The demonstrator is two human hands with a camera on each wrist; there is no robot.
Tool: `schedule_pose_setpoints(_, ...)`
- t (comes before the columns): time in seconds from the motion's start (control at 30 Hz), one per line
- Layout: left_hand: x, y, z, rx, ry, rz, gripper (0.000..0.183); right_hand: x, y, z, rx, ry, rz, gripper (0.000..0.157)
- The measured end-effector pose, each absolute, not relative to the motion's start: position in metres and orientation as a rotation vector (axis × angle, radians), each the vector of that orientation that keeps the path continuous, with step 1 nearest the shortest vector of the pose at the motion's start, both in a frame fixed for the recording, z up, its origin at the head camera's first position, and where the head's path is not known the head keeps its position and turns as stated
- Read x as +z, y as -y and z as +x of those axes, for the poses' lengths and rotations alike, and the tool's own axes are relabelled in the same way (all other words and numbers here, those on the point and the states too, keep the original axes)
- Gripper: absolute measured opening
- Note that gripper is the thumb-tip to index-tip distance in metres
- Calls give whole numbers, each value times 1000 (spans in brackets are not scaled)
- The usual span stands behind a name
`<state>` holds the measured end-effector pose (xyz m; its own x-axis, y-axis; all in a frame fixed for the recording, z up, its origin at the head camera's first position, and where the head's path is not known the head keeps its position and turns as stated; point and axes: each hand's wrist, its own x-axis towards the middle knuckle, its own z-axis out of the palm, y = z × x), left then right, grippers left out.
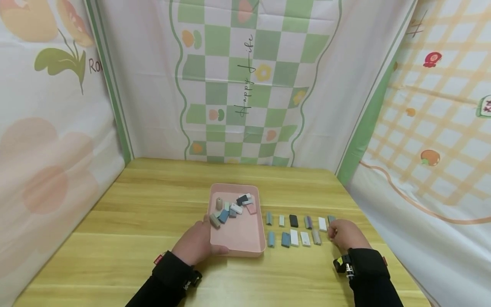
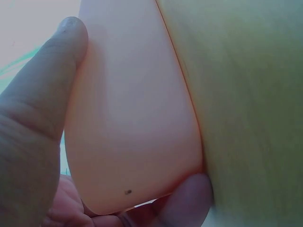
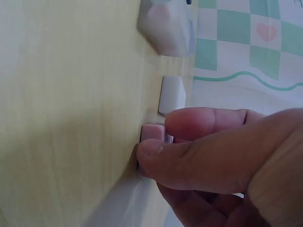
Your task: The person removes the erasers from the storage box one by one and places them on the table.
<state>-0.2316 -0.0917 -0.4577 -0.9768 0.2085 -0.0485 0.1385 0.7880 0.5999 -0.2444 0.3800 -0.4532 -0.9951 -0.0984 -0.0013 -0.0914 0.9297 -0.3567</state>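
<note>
Two hands at work: left hand [image 1: 195,245] grips the pink tray [image 1: 245,247]; right hand [image 1: 345,234] pinches a half-hidden pale block [image 3: 152,133] on the table [image 1: 134,221].

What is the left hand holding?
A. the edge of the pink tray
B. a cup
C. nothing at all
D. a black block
A. The left hand grips the near left edge of the pink tray; the left wrist view shows the thumb lying against the tray's pink wall.
</note>
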Motion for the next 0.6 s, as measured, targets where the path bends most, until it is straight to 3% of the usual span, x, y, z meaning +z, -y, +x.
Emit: schedule_pose_setpoints(0.6, -459, 93, -231, 1029, -2836, 330, 121, -433, -353, -241, -427, -3089, -142, 43)
